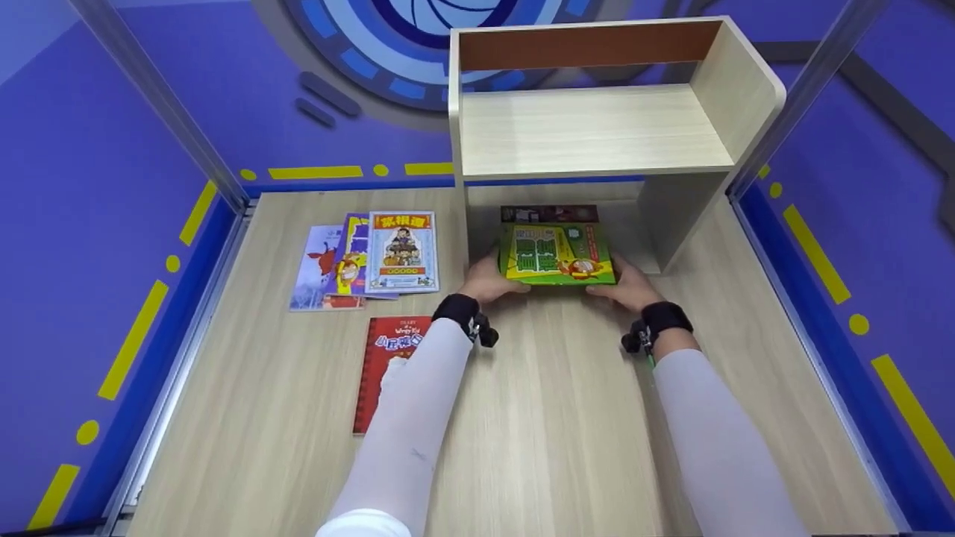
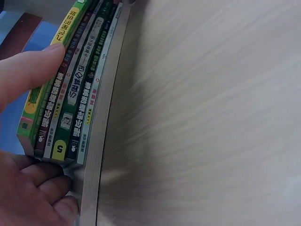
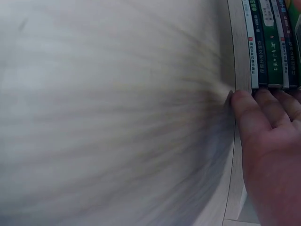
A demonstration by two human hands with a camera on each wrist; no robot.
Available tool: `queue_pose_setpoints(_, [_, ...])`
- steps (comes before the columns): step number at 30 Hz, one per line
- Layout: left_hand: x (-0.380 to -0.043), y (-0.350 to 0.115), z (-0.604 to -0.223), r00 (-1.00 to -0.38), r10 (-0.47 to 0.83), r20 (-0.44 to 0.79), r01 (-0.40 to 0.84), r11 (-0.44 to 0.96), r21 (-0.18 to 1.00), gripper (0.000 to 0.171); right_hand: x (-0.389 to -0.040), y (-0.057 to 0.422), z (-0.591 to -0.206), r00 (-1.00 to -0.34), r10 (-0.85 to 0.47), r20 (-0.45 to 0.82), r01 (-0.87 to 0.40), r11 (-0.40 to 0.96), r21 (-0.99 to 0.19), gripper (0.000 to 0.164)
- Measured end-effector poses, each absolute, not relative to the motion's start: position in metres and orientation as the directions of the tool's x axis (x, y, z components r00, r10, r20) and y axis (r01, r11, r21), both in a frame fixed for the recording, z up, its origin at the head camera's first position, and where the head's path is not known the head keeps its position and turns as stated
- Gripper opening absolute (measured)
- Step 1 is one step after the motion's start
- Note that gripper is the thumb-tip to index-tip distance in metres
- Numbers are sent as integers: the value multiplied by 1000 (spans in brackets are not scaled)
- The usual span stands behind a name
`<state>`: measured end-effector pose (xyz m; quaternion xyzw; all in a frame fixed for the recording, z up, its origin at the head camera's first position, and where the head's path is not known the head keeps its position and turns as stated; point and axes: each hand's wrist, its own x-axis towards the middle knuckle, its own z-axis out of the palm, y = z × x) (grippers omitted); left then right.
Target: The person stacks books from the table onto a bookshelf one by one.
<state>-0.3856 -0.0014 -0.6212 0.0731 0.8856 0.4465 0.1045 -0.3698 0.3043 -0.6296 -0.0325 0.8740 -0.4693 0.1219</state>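
A stack of several books (image 1: 556, 253) lies flat on the bottom board of the wooden shelf unit, a green and yellow book on top. My left hand (image 1: 492, 282) holds the stack's left end. In the left wrist view its thumb (image 2: 35, 68) lies against the spines of the stacked books (image 2: 70, 89), and its other fingers bend at their end. My right hand (image 1: 625, 285) holds the right end. In the right wrist view its fingers (image 3: 256, 110) touch the ends of the books (image 3: 270, 52) beside the board; most of the thumb is out of that view.
The wooden shelf unit (image 1: 597, 130) stands at the back, its upper board above my hands. A dark book (image 1: 548, 214) shows behind the stack. Three overlapping books (image 1: 403, 253) lie on the table (image 1: 552, 418) to the left. A red book (image 1: 373, 373) is partly under my left forearm.
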Motion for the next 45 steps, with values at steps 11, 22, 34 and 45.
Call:
queue_pose_setpoints(11, [-382,-4,-620,-959,259,-120,29,507,862,90,-372,307,-627,-961,-189,-201,51,595,-802,92])
queue_pose_setpoints(22, [-383,-1,-622,-968,216,-131,8,545,838,83,-373,306,-626,-964,-210,-165,19,561,-828,86])
queue_pose_setpoints(34, [-385,5,-616,-974,178,-138,3,622,783,80,-374,309,-622,-978,-121,-172,58,631,-774,88])
queue_pose_setpoints(45, [-386,12,-625,-993,60,-106,-25,750,661,68,-373,297,-624,-988,-70,-138,56,672,-739,74])
